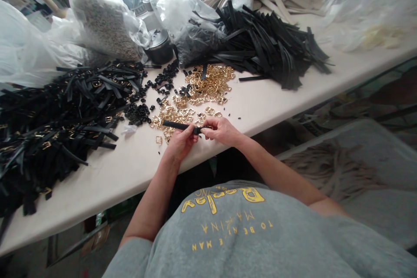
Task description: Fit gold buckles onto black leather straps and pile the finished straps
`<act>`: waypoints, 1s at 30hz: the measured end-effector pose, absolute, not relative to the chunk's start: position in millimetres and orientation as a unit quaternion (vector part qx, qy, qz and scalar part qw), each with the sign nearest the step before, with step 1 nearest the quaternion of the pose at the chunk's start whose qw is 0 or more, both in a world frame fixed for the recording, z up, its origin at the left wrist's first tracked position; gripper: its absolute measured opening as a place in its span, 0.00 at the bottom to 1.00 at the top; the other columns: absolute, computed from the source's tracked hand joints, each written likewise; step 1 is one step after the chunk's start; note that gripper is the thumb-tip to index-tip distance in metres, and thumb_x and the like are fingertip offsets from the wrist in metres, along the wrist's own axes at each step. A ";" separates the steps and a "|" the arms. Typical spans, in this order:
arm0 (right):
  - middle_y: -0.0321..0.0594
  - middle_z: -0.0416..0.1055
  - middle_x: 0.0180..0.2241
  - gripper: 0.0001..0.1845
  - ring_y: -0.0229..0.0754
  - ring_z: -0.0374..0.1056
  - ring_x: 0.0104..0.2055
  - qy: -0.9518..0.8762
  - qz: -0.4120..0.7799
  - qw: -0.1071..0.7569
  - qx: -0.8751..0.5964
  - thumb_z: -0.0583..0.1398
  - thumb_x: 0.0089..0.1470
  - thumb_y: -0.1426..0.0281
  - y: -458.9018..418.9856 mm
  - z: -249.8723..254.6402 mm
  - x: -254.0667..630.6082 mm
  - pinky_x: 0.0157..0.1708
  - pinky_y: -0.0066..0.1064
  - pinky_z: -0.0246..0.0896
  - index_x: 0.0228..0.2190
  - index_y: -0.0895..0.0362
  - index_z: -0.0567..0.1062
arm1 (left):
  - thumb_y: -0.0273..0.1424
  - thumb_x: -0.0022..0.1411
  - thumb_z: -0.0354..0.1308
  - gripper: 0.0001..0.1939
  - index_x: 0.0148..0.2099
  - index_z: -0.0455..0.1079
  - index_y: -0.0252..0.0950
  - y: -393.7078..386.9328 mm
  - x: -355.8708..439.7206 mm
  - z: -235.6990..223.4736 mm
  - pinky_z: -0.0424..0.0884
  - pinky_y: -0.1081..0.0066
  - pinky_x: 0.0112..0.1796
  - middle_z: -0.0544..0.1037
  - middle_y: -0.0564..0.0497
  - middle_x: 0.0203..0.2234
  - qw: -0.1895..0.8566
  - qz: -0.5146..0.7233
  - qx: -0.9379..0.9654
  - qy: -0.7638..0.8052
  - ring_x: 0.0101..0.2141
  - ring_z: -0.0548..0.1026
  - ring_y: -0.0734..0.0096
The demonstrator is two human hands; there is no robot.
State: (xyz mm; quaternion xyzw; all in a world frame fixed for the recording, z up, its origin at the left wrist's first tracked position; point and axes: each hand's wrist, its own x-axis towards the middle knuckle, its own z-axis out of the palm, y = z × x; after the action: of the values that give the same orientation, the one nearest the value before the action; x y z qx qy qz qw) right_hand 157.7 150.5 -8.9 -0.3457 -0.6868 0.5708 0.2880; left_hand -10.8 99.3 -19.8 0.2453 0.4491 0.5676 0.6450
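Mod. bright, slightly hazy; brightest approx. top L-ctr, beyond the counter's [127,158] far edge. Clear plastic bag [19,43] at its far L corner nearly washed out. Gold buckles [211,82] glint w/ small highlights; black strips [270,47] near far edge show faint sheen, little detail. Deep shadow under near edge. Fingers [186,132] and black strap [174,125] fairly clear, a bit soft. Bkgd top L blurry; wide-angle stretch at pic edges, esp. gray T-shirt [228,236].
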 end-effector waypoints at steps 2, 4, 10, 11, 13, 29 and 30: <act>0.31 0.69 0.19 0.05 0.32 0.61 0.21 -0.709 0.521 0.292 -0.374 0.59 0.49 0.69 151.3 -8.8 158.4 0.24 0.25 0.54 0.26 0.58 0.73 | 0.37 0.45 0.74 0.17 0.32 0.73 0.34 97.3 -8.1 -19.0 0.68 0.79 0.23 0.74 0.55 0.22 0.623 0.580 0.254 0.459 0.20 0.71 0.81; 0.31 0.69 0.20 0.04 0.33 0.60 0.22 -0.733 0.458 0.295 -0.407 0.60 0.48 0.69 151.0 -7.9 160.6 0.24 0.25 0.52 0.25 0.57 0.74 | 0.35 0.44 0.73 0.17 0.34 0.75 0.34 94.6 -4.6 -18.1 0.71 0.77 0.26 0.77 0.53 0.24 0.597 0.586 0.272 0.475 0.22 0.73 0.78; 0.33 0.67 0.20 0.03 0.35 0.58 0.23 -0.781 0.302 0.297 -0.459 0.61 0.49 0.70 139.2 1.8 163.1 0.25 0.28 0.48 0.25 0.54 0.72 | 0.34 0.48 0.71 0.13 0.35 0.76 0.35 90.8 -0.4 -19.0 0.75 0.71 0.34 0.79 0.52 0.27 0.550 0.561 0.356 0.506 0.26 0.77 0.73; 0.33 0.67 0.20 0.03 0.36 0.57 0.23 -0.785 0.286 0.300 -0.461 0.61 0.50 0.70 137.4 2.7 162.4 0.25 0.29 0.47 0.25 0.54 0.72 | 0.34 0.48 0.70 0.12 0.35 0.76 0.35 91.1 -0.9 -19.5 0.75 0.71 0.35 0.80 0.51 0.27 0.547 0.560 0.360 0.507 0.27 0.78 0.73; 0.33 0.67 0.21 0.04 0.36 0.57 0.23 -0.789 0.284 0.309 -0.448 0.61 0.51 0.70 136.0 2.4 161.6 0.25 0.29 0.47 0.25 0.55 0.72 | 0.34 0.48 0.71 0.12 0.35 0.76 0.35 92.1 -2.3 -20.6 0.75 0.71 0.35 0.80 0.51 0.28 0.550 0.566 0.354 0.502 0.28 0.78 0.73; 0.35 0.73 0.23 0.11 0.37 0.70 0.24 -0.682 0.538 0.350 -0.351 0.63 0.53 0.62 143.0 -18.9 157.3 0.27 0.28 0.64 0.28 0.56 0.72 | 0.35 0.49 0.71 0.12 0.34 0.79 0.34 97.1 0.2 -24.5 0.73 0.74 0.30 0.81 0.50 0.27 0.564 0.589 0.306 0.490 0.26 0.76 0.74; 0.35 0.74 0.24 0.13 0.37 0.70 0.24 -0.666 0.562 0.349 -0.345 0.64 0.52 0.60 144.5 -19.6 156.7 0.26 0.28 0.65 0.28 0.56 0.72 | 0.35 0.49 0.71 0.11 0.34 0.78 0.33 97.3 1.4 -24.6 0.73 0.73 0.30 0.81 0.50 0.26 0.561 0.597 0.303 0.487 0.25 0.76 0.75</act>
State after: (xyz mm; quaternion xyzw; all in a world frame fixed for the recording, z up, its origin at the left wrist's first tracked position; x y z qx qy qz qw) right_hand 156.7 144.5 -19.6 -0.3452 -0.6658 0.5620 0.3490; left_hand 1.4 97.3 -24.6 0.3025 0.4867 0.5973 0.5611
